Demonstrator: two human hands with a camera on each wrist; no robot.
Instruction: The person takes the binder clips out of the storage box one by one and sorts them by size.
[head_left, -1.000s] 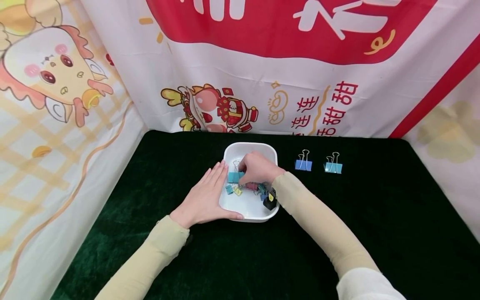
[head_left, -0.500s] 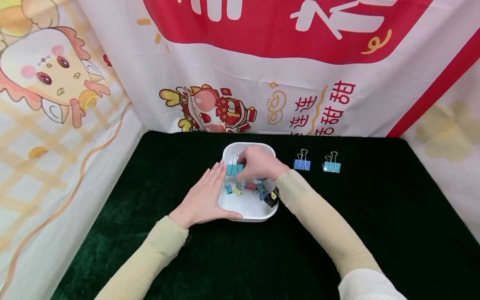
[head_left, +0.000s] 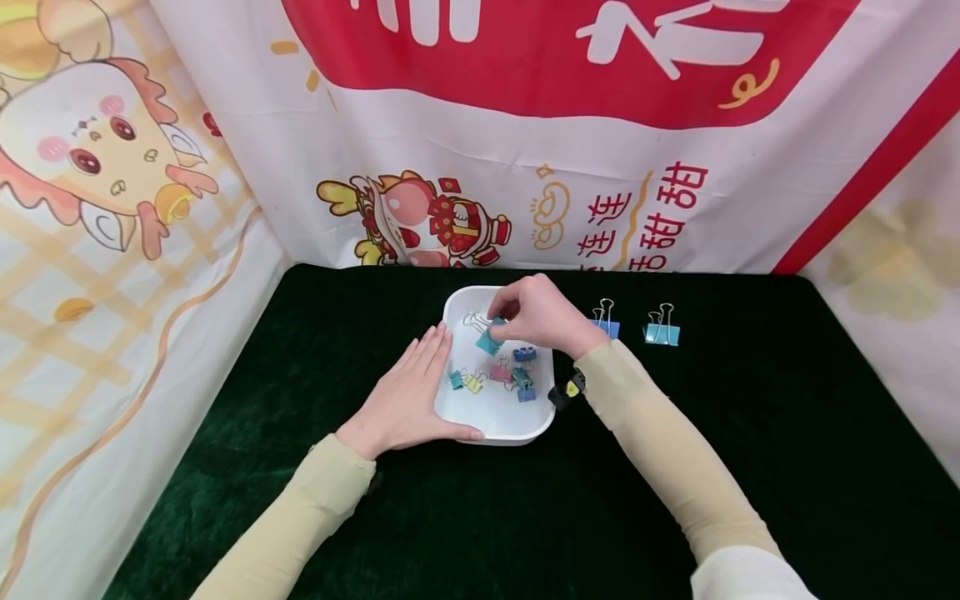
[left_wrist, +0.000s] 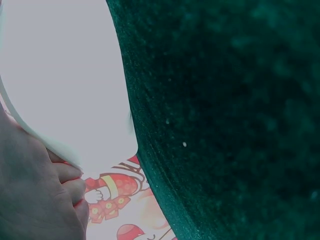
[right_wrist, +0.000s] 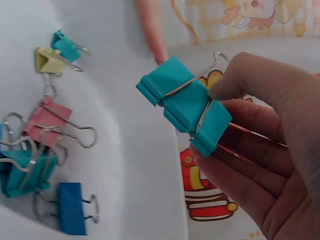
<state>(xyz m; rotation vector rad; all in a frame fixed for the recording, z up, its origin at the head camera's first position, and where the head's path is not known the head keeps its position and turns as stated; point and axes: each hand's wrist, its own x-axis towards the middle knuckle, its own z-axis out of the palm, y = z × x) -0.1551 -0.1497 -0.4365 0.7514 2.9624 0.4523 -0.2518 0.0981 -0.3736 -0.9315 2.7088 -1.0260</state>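
Observation:
My right hand (head_left: pixel 546 317) pinches a large teal binder clip (right_wrist: pixel 186 107) between thumb and fingers, above the far part of a white plastic tub (head_left: pixel 491 423). Its wire handles point to the left in the head view. Against the tub's left side lies my left hand (head_left: pixel 405 398), fingers straight, thumb along the near rim. Inside the tub are several smaller binder clips: a pink one (right_wrist: pixel 47 120), a yellow one (right_wrist: pixel 49 61), a small teal one (right_wrist: pixel 66 46), a blue one (right_wrist: pixel 72 209) and a teal one (right_wrist: pixel 30 170) under tangled handles.
On the dark green cloth (head_left: pixel 465 525), right of the tub, stand a blue binder clip (head_left: pixel 613 327), partly behind my right hand, and a light blue one (head_left: pixel 662 335). A printed curtain (head_left: pixel 420 125) hangs along the table's back edge.
The large teal clip was standing in the tub; my right hand has taken hold of it, tilted it and moved slightly up and right. My left hand stays in place.

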